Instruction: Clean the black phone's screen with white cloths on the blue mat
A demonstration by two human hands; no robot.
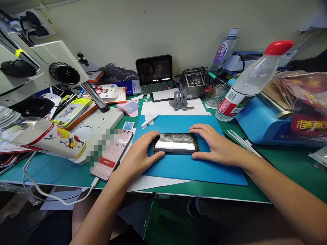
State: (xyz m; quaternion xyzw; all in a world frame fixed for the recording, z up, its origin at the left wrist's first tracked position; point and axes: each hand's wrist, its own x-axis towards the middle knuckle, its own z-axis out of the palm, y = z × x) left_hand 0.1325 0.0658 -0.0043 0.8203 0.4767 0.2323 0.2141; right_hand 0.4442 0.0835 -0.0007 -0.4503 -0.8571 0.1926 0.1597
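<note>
A dark smartphone (176,139) lies crosswise on a blue work mat (204,170), its screen glossy with a bright white reflection along the lower half. My left hand (144,151) grips its left end, thumb at the near edge and fingers at the far edge. At the opposite end, my right hand (217,144) holds the phone the same way between thumb and fingers. Behind the phone, a crumpled white tissue (149,119) rests on the mat's far edge. Fingertips on the far side are partly hidden.
Left stand a microscope (63,64), a tilted-looking drink bottle (51,139) and a charging phone (112,154) with a white cable. At the back are a smart display (154,71) and a grey soldering station (191,83). A red-capped bottle (250,85), tweezers (244,143) and a blue machine (263,119) stand right.
</note>
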